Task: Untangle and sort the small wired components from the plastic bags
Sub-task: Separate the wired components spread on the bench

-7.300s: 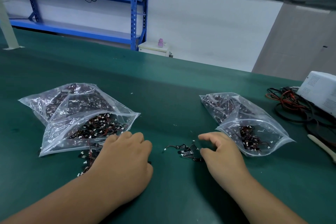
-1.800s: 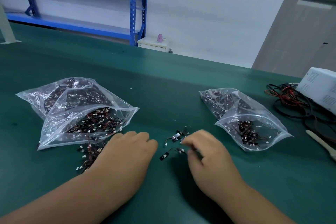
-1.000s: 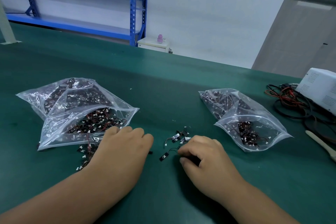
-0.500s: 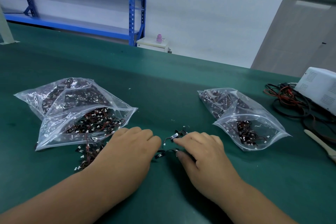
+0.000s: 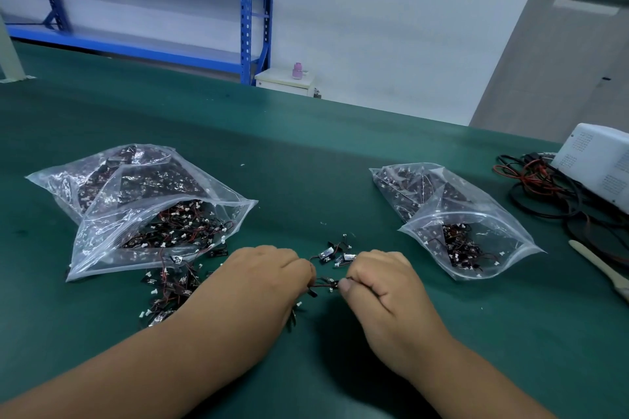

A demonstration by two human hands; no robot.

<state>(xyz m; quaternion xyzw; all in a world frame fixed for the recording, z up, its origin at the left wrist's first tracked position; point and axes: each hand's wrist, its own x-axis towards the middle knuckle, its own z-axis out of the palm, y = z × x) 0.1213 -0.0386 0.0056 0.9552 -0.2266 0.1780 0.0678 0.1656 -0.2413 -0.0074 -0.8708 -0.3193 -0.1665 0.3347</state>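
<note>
Closing together, the left hand (image 5: 269, 277) and right hand (image 5: 381, 286) are now both pinching one small black red-wired component (image 5: 325, 283), starting untangling.

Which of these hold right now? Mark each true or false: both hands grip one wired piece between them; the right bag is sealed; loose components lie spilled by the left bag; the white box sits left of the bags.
1. Both hands grip one wired piece: true. The left hand and right hand pinch the wired component between them.
2. Right bag sealed: false. The right bag gapes open.
3. Spilled components by the left bag: true, a loose pile.
4. White box left: false. The white box is far right.
</note>
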